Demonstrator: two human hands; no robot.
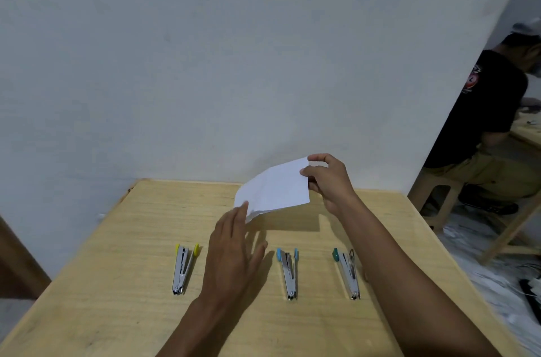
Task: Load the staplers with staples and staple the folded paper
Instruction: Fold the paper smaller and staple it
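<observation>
— While the folded paper is up off the surface, which hand has it?
— The right hand. Thumb and fingers pinch the sheet's right edge. The sheet is white and tilted, held over the far middle of the surface, with its shadow on the wood below.
— Left hand?
— The left hand has its fingers straight and close together and grips nothing. Its fingertips reach the paper's lower left corner. It looks like contact, but I cannot confirm it.
— Staplers?
— Three lie in a row on the surface, nearer the person than the paper and well apart from one another. The yellow stapler is left of the left hand. The blue stapler is just right of that hand. The green stapler is farther right, beside the right forearm. Each lies with its arms splayed in a narrow V, coloured tips towards the wall and metal hinge end towards the person.
— Staples loaded?
— Cannot tell; the channels are too small to read.
— Surroundings?
— The surface is pale wood, set against the plain wall. At the right edge, another person in a black shirt sits on a stool at a separate table.
</observation>
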